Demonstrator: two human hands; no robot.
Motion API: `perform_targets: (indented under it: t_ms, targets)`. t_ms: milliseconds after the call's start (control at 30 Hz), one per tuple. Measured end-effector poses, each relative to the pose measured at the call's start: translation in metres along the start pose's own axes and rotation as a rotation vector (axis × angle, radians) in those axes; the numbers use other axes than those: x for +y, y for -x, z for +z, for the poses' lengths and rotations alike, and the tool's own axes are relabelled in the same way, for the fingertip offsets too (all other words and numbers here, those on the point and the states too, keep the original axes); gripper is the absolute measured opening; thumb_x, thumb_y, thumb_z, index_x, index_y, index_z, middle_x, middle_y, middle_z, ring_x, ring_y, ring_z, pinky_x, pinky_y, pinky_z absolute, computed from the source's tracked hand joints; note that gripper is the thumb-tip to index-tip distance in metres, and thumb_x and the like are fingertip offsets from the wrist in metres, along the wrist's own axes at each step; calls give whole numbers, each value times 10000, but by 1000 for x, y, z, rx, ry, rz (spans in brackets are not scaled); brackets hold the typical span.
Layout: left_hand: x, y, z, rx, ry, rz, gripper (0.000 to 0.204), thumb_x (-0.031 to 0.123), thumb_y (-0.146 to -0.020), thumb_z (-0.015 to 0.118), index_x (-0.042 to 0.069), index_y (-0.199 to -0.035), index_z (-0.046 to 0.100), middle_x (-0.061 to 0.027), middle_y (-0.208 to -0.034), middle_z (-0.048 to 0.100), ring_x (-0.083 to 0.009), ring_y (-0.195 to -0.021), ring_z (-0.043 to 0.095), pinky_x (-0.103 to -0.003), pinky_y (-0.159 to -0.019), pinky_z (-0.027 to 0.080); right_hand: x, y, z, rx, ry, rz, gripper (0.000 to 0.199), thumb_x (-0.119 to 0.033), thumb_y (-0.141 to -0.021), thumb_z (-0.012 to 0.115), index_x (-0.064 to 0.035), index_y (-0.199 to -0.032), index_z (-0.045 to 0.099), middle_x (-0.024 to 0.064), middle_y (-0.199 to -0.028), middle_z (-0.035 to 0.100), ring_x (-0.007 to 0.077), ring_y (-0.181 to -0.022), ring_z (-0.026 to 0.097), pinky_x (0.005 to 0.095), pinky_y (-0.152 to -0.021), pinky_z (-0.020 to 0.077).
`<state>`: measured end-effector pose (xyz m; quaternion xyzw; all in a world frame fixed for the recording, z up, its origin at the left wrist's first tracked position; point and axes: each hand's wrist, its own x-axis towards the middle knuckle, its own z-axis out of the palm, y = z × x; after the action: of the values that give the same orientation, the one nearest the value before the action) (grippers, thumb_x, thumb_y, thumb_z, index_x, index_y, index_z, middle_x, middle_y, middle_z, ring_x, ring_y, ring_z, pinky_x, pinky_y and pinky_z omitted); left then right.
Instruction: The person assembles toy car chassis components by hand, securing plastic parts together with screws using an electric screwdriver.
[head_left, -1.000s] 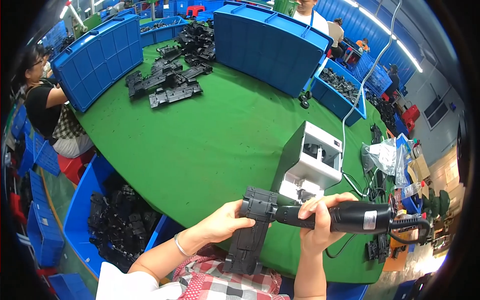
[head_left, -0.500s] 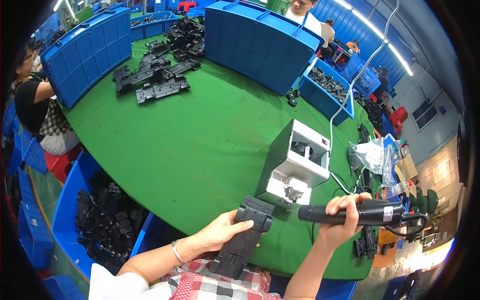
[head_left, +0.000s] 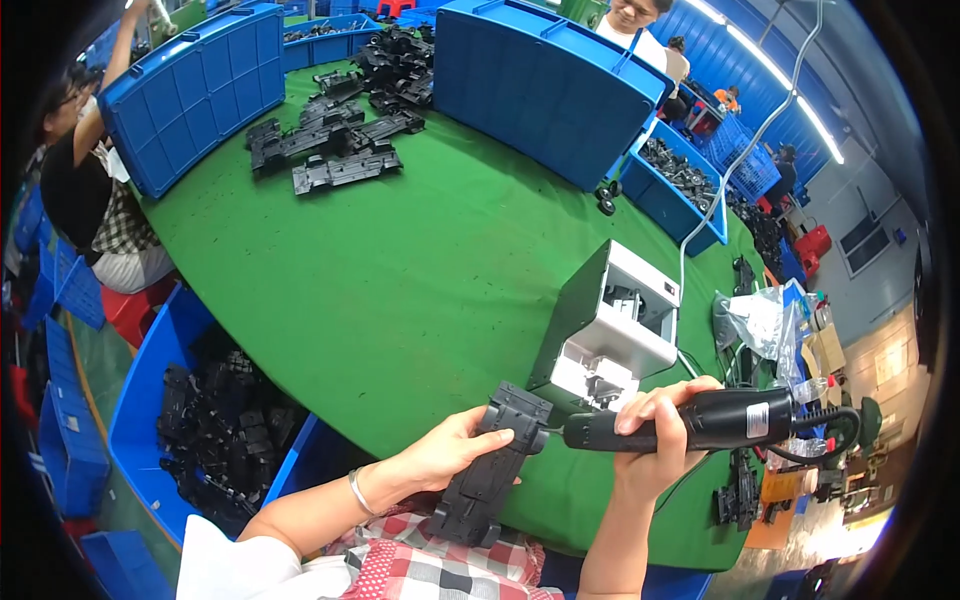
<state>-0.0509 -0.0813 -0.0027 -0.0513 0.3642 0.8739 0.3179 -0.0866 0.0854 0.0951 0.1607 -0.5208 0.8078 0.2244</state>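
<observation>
head view: left hand [head_left: 455, 452] gripping chassis [head_left: 487, 468]

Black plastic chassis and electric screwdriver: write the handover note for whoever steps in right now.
Left hand: grips the black plastic chassis, tilted at the table's near edge.
Right hand: holds the electric screwdriver level, tip against the chassis's upper end.
White feeder box stands just behind on the green table.
Done: cannot tell how many screws are in.
Left: more chassis wait in the blue bin at left.

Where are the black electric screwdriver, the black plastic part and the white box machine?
black electric screwdriver [head_left: 715, 420], head view, barrel
long black plastic part [head_left: 490, 470], head view, middle
white box-shaped machine [head_left: 625, 335], head view, front face
</observation>
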Motion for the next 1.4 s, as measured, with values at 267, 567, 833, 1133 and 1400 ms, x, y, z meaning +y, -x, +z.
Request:
perform_targets:
  t_ms: [267, 567, 833, 1133, 1400]
  targets:
    - [-1, 0, 6, -5, -8, 16, 290, 128, -896, 515, -22, -1130, 432, -99, -957, 595, -151, -767, 612, -314, -653, 559, 23, 17, 19, -109, 31, -59, 328, 40, -754, 505, -22, -1036, 349, 83, -611, 481, 167, -431, 477, 274, -408, 434]
    - [-11, 0, 7, 51, -76, 45, 259, 66, -877, 529, -33, -1107, 460, -67, -956, 586, -98, -798, 574, -242, -682, 501, 21, 31, 24, -266, 91, -75, 355, 93, -706, 520, -56, -954, 313, 101, -572, 501, 187, -389, 479, 286, -403, 451]
    - [-38, 24, 6, -249, 55, -203, 377, 176, -869, 576, -10, -1178, 464, -94, -1129, 543, -178, -1044, 527, -294, -921, 409, -12, -3, -17, -183, -329, -55, 311, -10, -755, 525, -21, -1029, 381, 98, -612, 513, 187, -411, 488, 286, -372, 448]
    - [-33, 35, -32, -517, -668, -379, 365, 160, -851, 598, 1, -1168, 512, -66, -1120, 557, -132, -1014, 498, -282, -885, 412, 13, -23, -23, 67, 417, -237, 354, 82, -741, 541, 2, -1044, 377, 97, -615, 538, 168, -481, 537, 268, -511, 465]
    - [1, 10, -17, 126, -269, 288, 331, 50, -782, 627, -12, -1091, 525, -62, -1050, 573, -142, -972, 545, -294, -881, 434, 4, -1, -18, -2, 24, 6, 357, 69, -745, 500, -16, -1060, 353, 87, -605, 478, 181, -431, 492, 291, -432, 460]
